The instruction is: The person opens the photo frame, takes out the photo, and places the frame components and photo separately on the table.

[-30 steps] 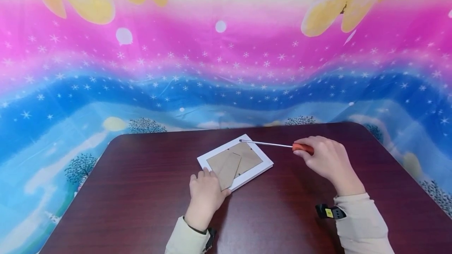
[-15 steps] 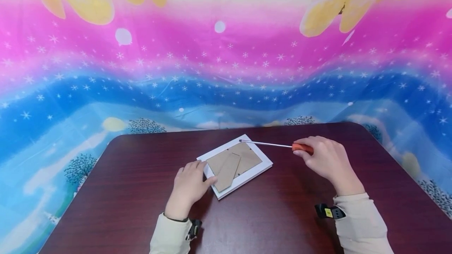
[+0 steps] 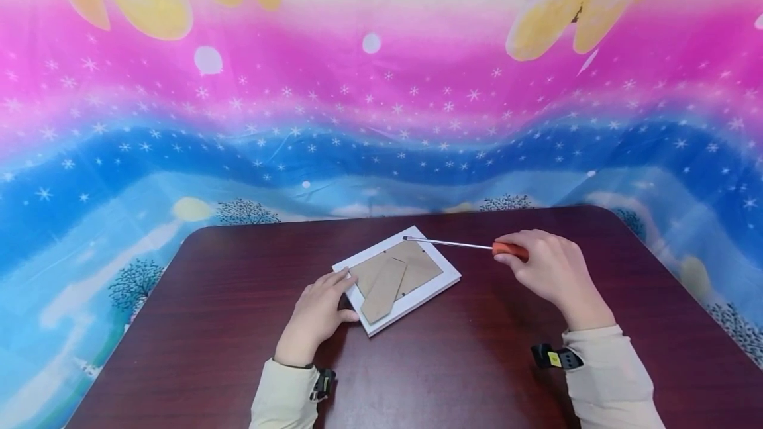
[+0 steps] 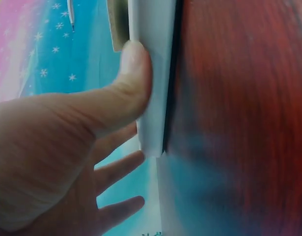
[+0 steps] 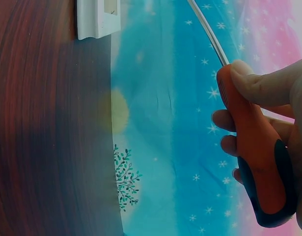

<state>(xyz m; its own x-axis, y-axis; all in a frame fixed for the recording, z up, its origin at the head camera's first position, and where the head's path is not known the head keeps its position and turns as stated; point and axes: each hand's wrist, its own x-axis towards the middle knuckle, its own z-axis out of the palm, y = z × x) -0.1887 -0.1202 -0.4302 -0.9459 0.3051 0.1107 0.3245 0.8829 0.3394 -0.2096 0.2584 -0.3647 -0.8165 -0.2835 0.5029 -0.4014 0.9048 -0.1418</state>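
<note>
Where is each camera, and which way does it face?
Head: worn on the head, facing forward and down at the table, picture frame, screwdriver and patterned cloth; left hand, right hand and sleeves show.
Left wrist: worn on that wrist, facing past the left hand's thumb at the picture frame's edge; fingers show too.
Right wrist: worn on that wrist, facing the screwdriver; the right hand's thumb and fingers grip it.
Shared: both wrist views show the picture frame, table and cloth.

My screwdriver shaft (image 5: pixel 209 32) is shiny metal, my frame (image 3: pixel 433 254) smooth, its backing (image 3: pixel 418 269) matt board, the counter (image 3: pixel 465 356) glossy wood-grain.
</note>
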